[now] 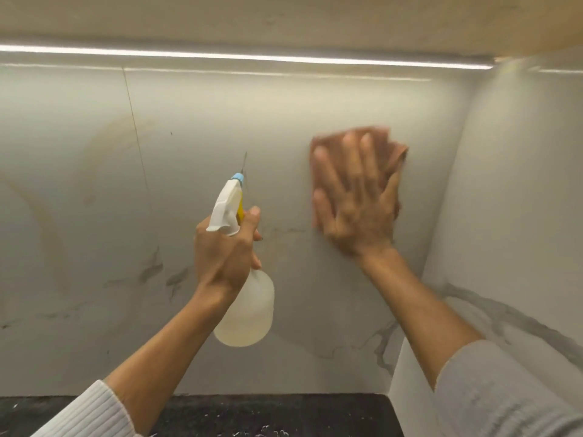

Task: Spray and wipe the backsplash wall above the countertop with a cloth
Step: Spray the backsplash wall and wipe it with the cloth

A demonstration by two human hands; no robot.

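Pressing a pinkish cloth point(392, 146) flat on the backsplash wall point(202, 121), the right hand point(356, 203) has its fingers straight and spread. The left hand point(225, 247) grips the neck of a spray bottle point(246, 313), fingers curled around it, nozzle toward the wall. The dark countertop point(252, 414) lies below.

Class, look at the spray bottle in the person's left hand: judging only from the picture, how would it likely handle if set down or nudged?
The spray bottle looks nearly empty through its translucent body, so probably light. Its tall trigger head over a rounded body suggests it may tip if nudged. The left hand grips only its neck, so it seems easy to hold.
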